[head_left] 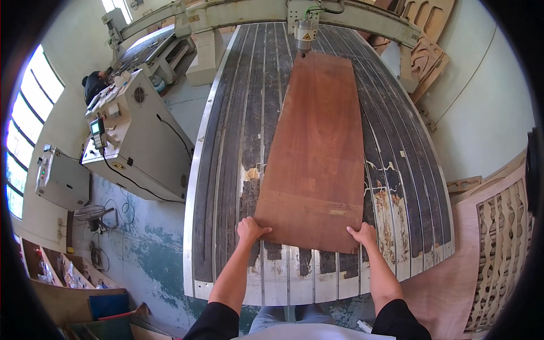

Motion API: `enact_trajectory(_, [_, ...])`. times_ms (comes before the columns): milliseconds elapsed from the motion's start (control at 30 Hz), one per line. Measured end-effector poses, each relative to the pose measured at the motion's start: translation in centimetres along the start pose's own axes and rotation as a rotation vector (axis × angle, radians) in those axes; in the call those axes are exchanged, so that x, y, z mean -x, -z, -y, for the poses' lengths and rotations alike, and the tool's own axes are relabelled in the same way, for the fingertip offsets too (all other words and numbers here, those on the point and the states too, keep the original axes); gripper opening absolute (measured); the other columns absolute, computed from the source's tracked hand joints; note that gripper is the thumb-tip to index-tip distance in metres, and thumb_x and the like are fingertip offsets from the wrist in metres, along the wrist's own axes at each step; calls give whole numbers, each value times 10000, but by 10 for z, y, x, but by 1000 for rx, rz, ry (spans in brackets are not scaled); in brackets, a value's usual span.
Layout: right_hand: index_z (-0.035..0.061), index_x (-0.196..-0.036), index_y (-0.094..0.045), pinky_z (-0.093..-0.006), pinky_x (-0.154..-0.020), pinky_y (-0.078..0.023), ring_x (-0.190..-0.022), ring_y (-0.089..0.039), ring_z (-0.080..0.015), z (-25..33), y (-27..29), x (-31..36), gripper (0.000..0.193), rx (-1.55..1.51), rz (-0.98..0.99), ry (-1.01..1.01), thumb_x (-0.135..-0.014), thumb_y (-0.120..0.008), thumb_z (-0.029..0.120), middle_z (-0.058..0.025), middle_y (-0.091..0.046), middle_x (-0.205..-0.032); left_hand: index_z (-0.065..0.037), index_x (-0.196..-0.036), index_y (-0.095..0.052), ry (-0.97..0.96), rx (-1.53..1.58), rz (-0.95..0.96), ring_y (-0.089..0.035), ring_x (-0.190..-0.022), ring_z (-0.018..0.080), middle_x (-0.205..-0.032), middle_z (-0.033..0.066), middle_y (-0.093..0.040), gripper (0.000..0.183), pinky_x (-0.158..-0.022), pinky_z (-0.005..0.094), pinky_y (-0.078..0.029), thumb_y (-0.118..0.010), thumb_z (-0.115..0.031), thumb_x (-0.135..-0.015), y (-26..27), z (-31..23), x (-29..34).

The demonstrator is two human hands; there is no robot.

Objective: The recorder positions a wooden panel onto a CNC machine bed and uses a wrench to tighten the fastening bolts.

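A long reddish-brown wooden board [317,147] lies lengthwise on the slotted bed [226,141] of a CNC router. My left hand [250,229] grips the board's near left edge, thumb on top and fingers curled at the side. At the near right corner my right hand [363,233] holds the opposite edge, its thumb also over the top. Fingers under the edges are hidden. The board's far end reaches beneath the router spindle [304,37], which hangs from the gantry.
The gantry beam [238,14] spans the bed's far end. A control cabinet [141,136] with a handheld controller [98,134] stands left, near a floor fan [93,215]. Carved wooden panels [501,249] lean at the right. Another person [95,85] bends over at the far left.
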State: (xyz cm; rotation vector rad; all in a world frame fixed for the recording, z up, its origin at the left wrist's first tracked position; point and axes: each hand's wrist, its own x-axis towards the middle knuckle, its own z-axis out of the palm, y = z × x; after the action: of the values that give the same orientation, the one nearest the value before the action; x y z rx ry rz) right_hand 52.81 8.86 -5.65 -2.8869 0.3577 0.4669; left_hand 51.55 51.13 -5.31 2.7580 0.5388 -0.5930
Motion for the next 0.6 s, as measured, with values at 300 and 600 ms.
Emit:
enact_trajectory(300, [-47,-810,-637,-463,-754,-502,-840,-637,-416,-62,-10,23,731,-8,-55,-19,-700,-635,676,-261,-657,-844,18,-869,-688,2,109,21,-668,-883,319,-911,186,-678,734,-746,388,-541,-803,-625,-534,-43,-15,87])
enact_trajectory(600, [-60,-989,-594,-451,-853,-478,-989,-596,-402,-143,-8,96,709,-24,10,22,-668,-736,555,-266,-624,-1033,57,-920,-657,127,173,214,-650,-875,349,-884,214,-666,742,-762,420,-511,-792,-593,-590,-107,-32,222])
